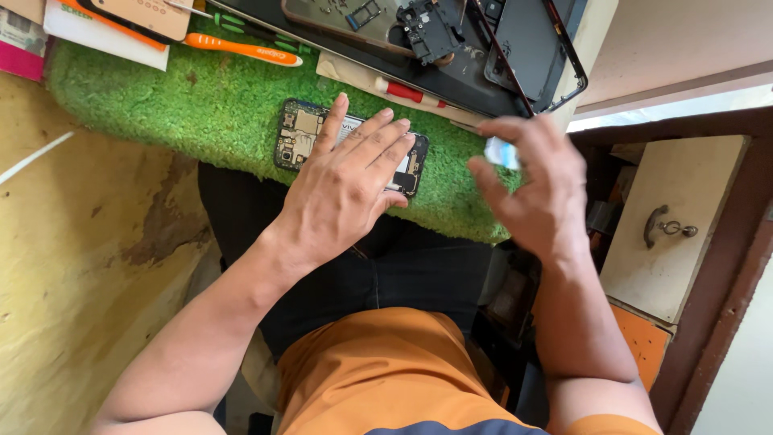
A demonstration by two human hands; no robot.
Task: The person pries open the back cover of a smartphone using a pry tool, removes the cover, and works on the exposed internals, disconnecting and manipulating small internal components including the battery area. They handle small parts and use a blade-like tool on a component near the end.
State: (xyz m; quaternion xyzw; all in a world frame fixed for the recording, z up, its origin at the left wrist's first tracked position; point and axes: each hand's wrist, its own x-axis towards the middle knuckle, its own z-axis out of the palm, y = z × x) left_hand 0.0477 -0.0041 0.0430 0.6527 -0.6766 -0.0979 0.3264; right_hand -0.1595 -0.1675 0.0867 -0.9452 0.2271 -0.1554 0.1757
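Note:
An opened phone (pixel 299 133) with its circuit boards bare lies on a green turf mat (pixel 185 105). My left hand (pixel 346 185) rests flat on the phone with fingers spread, covering its middle. My right hand (pixel 535 189) hovers to the right of the phone, just off the mat's edge, and pinches a small white and pale blue piece (pixel 502 151) between thumb and fingers. What the piece is I cannot tell.
At the back lie an orange-handled screwdriver (pixel 241 48), a red-handled tool (pixel 407 93), a green-handled tool (pixel 250 28), a phone back cover and frame (pixel 531 48), and a dark camera part (pixel 431 31). A cream drawer with a metal handle (pixel 668 229) stands at the right.

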